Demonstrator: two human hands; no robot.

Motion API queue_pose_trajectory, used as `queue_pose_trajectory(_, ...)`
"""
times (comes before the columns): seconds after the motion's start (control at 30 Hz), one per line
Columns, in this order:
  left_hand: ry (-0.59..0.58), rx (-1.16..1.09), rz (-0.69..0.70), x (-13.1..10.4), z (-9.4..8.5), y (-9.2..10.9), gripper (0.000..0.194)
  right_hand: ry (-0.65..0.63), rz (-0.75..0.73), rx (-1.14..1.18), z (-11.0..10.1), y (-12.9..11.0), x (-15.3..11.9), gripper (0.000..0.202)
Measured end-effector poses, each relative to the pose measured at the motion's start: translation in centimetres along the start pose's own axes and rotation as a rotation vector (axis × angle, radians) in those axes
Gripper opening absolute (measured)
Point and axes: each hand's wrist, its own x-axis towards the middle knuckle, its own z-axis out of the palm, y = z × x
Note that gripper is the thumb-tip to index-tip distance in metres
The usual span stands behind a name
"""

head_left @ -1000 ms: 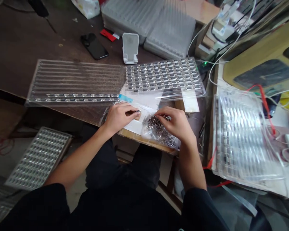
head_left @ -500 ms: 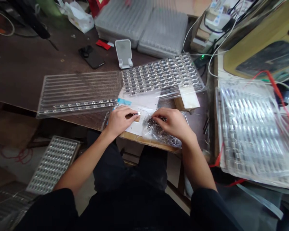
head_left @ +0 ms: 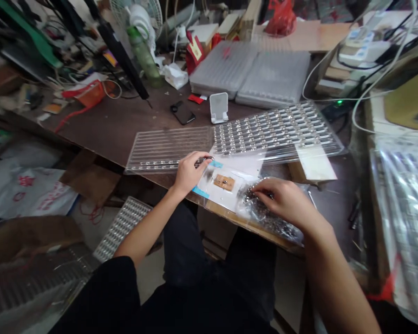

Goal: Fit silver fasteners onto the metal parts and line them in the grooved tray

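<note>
My left hand is closed in a pinch at the right end of the left clear tray, with a small metal connector between thumb and fingers. Two rows of connectors lie along that tray's near edge. My right hand reaches into a clear plastic bag of small metal parts, fingertips pressed together; what they grip is too small to make out. Between the hands, a small wooden block sits on a white sheet held with blue tape. A second tray, filled with rows of connectors, lies behind.
Stacked clear trays stand at the back, near a white phone stand and a black phone. A cardboard box props the filled tray. More trays lie at right, and another filled one sits below the table at left.
My left hand has gone from the wooden block to the left tray's end, uncovering the block. My right hand remains at the bag of parts. The head view has swung left and up.
</note>
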Motion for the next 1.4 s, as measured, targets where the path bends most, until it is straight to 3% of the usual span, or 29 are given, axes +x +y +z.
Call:
queue_pose_trajectory(0.1, 0.008, 0.078, -0.097, 0.7, -3.6, -2.2, 0.013, 0.001, -0.006, -0.026, 0.0, 0.1, -0.2, 0.021)
queue_pose_trajectory(0.2, -0.066, 0.1, -0.131, 0.5, -5.2, -3.1, 0.015, 0.009, 0.004, -0.036, -0.1, -0.4, -0.3, 0.023)
queue_pose_trajectory(0.33, -0.209, 0.088, -0.054, -0.4, -3.8, -2.5, 0.018, -0.016, 0.031, -0.024, -0.3, -0.7, -0.3, 0.024)
queue_pose_trajectory(0.43, -0.239, 0.106, -0.045, -0.8, -2.8, -2.4, 0.019, -0.01, 0.04, -0.042, -0.3, -0.3, -0.2, 0.024)
queue_pose_trajectory(0.7, -0.195, 0.312, -0.023, 0.5, -4.8, -3.5, 0.023, -0.001, 0.003, -0.051, -0.3, -0.1, -0.3, 0.022)
queue_pose_trajectory(1.0, -0.357, 0.41, 0.08, 2.4, -2.3, -2.9, 0.018, 0.028, 0.012, -0.028, -0.1, 0.0, -0.4, 0.021)
queue_pose_trajectory(1.27, -0.418, 0.561, 0.087, 2.5, -5.5, -4.1, 0.023, -0.015, 0.095, -0.046, -0.1, -0.4, -0.9, 0.02)
queue_pose_trajectory(1.4, -0.4, 0.527, 0.091, 2.8, -4.9, -3.2, 0.022, -0.042, 0.092, -0.079, -0.1, -0.8, -0.8, 0.019)
